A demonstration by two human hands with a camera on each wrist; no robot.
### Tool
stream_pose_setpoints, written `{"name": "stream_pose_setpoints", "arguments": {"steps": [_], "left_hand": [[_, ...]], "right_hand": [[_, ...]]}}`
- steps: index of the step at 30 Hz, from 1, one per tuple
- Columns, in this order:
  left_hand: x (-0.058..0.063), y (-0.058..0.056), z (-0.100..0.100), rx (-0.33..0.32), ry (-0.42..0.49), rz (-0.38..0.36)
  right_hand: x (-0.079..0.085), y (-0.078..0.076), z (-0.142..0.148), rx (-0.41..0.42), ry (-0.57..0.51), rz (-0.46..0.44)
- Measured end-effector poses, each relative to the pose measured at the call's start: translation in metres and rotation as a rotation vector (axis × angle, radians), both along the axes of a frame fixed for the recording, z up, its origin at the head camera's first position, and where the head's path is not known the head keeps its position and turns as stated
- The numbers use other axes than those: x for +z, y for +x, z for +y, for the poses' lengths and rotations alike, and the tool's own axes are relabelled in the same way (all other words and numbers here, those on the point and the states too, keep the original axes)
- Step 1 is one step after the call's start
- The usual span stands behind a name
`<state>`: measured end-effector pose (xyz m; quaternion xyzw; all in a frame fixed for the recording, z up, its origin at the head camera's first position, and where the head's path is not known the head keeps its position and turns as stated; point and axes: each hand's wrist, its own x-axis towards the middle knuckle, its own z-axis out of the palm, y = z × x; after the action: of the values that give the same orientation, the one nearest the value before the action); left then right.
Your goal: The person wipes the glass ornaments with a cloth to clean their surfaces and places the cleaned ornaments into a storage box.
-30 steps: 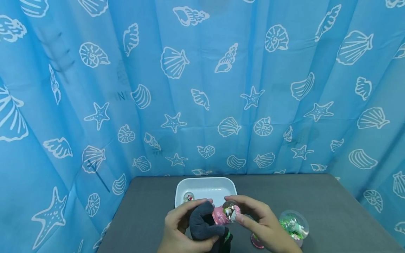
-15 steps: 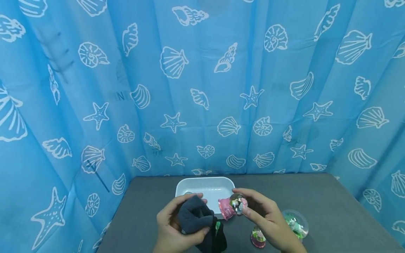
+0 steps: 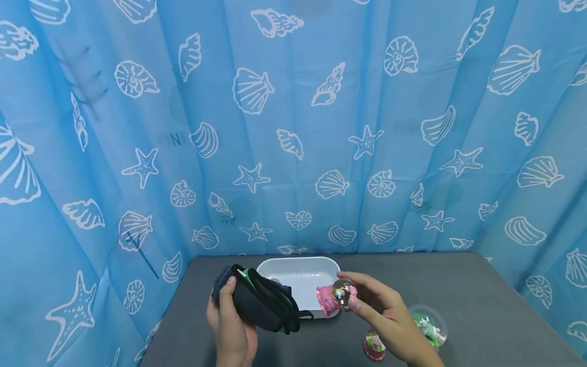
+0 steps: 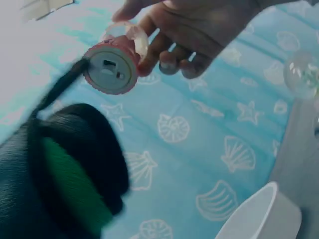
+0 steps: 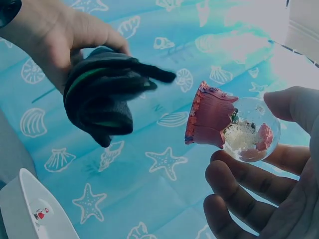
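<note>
— Who holds what?
— A person's left hand (image 3: pixel 232 329) grips a dark cloth bundle (image 3: pixel 259 302), left of the white tray (image 3: pixel 304 282); the right hand (image 3: pixel 382 308) pinches a pink-based snow globe (image 3: pixel 328 299), tilted sideways, by the tray's right end.
— On the table (image 3: pixel 458 285)?
— A small globe (image 3: pixel 374 345) and a larger globe (image 3: pixel 430 325), right of the tray.

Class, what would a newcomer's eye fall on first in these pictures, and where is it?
Probably the blue curtain, covered in white shells and starfish, which fills most of the head view behind the grey table. Next, the pink snow globe, held on its side in the person's right grip, and the dark cloth in the left grip.
</note>
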<state>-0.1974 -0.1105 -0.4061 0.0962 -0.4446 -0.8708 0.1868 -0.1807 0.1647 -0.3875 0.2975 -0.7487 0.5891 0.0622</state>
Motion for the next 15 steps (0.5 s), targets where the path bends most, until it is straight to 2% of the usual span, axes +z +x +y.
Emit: {"name": "stream_pose_setpoints", "arguments": {"steps": [4, 7, 11, 14, 15], "left_hand": [[0.000, 0.002, -0.005, -0.175, 0.243, 0.011], [0.000, 0.005, -0.008, -0.277, 0.402, -0.016], [-0.003, 0.007, -0.009, -0.408, 0.450, 0.004], [-0.005, 0.006, -0.012, -0.482, 0.456, 0.093], [-0.005, 0.006, -0.014, -0.498, 0.486, 0.125]], "right_hand": [[-0.001, -0.001, 0.001, 0.005, 0.004, -0.001], [-0.001, 0.000, 0.000, 0.005, 0.009, -0.002], [-0.002, 0.000, -0.003, -0.038, 0.040, 0.005], [-0.004, -0.001, -0.007, -0.095, 0.079, 0.017], [-0.004, -0.002, -0.009, -0.118, 0.097, 0.024]]}}
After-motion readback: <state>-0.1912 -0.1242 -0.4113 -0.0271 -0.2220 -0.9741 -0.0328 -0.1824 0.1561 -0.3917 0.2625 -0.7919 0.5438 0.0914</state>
